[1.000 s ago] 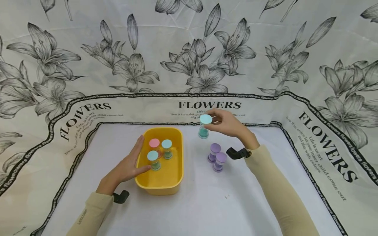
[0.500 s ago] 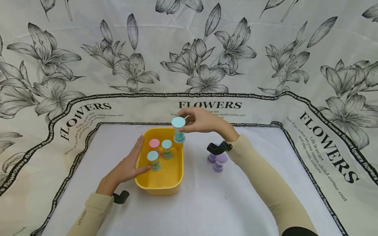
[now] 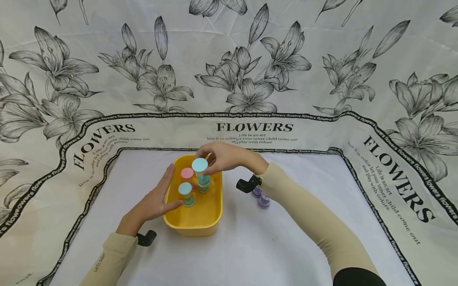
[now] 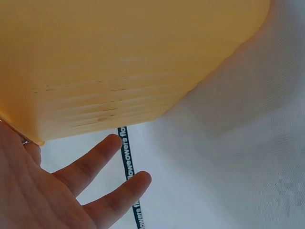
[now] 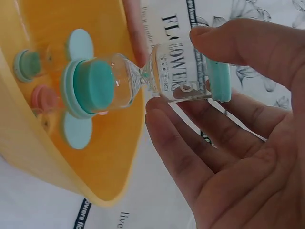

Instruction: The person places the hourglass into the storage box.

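Note:
My right hand [image 3: 223,157] pinches a sand timer [image 3: 199,165] with pale turquoise caps and green sand, held upright over the yellow tub [image 3: 195,221]. In the right wrist view, thumb and fingers grip its clear glass near one cap, and the end full of sand points into the tub. Two turquoise-capped timers and a pink-capped timer [image 3: 187,173] stand inside; the held one partly covers a turquoise one. My left hand [image 3: 155,202] rests on the tub's left rim, fingers straight along it and thumb reaching inside, near the front turquoise timer [image 3: 185,188].
Two purple sand timers [image 3: 264,201] stand on the white tabletop [image 3: 247,246] to the right of the tub, partly hidden by the right wrist's camera and sleeve. A flower-printed cloth [image 3: 322,131] surrounds the tabletop at the back and sides.
My right hand has carried the turquoise sand timer leftward from beyond the tub's right side, then lowered it over the tub. My left hand and the tub have stayed in place.

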Demonstrator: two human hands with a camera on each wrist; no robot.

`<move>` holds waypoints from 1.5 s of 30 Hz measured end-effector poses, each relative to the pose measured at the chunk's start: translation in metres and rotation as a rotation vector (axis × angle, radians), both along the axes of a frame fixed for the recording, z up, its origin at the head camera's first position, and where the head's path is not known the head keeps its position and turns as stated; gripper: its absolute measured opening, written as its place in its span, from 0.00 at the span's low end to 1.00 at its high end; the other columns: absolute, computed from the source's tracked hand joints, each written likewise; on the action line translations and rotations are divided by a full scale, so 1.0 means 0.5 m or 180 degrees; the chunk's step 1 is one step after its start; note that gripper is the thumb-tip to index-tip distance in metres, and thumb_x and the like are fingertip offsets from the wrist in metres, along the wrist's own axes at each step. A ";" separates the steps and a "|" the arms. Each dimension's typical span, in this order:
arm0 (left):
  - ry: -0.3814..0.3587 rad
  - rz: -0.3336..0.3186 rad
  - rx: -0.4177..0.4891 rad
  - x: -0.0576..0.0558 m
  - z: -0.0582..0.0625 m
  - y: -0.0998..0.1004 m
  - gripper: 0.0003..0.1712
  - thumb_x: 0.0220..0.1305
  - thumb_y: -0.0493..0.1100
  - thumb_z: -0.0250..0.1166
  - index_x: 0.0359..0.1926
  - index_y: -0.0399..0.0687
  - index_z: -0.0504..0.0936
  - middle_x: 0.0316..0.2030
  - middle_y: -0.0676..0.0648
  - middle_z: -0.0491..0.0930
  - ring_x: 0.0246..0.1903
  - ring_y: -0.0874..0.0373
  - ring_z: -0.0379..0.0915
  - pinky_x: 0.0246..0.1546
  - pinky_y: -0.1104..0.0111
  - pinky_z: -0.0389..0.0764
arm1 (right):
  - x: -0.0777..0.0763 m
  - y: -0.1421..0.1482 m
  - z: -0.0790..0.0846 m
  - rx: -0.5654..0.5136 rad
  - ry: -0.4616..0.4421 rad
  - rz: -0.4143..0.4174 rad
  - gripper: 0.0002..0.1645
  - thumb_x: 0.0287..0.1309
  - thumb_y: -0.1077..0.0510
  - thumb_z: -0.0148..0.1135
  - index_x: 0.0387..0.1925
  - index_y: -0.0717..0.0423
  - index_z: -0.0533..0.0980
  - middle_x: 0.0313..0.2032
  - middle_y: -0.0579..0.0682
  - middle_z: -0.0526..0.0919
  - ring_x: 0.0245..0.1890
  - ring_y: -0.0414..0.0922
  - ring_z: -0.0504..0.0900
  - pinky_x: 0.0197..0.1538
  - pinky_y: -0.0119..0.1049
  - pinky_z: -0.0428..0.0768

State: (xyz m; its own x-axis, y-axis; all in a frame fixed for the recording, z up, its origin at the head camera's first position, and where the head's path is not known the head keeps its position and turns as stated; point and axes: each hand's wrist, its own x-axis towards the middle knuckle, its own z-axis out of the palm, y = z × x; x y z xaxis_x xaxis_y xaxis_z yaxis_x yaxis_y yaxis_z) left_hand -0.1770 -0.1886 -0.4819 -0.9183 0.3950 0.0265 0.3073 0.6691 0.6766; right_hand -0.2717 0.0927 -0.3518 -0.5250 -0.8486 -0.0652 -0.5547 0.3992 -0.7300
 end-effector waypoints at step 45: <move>0.0010 -0.0014 -0.0045 -0.022 0.007 -0.011 0.68 0.61 0.67 0.68 0.83 0.59 0.29 0.83 0.50 0.28 0.82 0.40 0.37 0.74 0.35 0.55 | -0.002 -0.087 -0.121 0.1165 0.0600 0.0029 0.18 0.52 0.67 0.77 0.46 0.55 0.85 0.45 0.48 0.89 0.43 0.42 0.82 0.52 0.32 0.83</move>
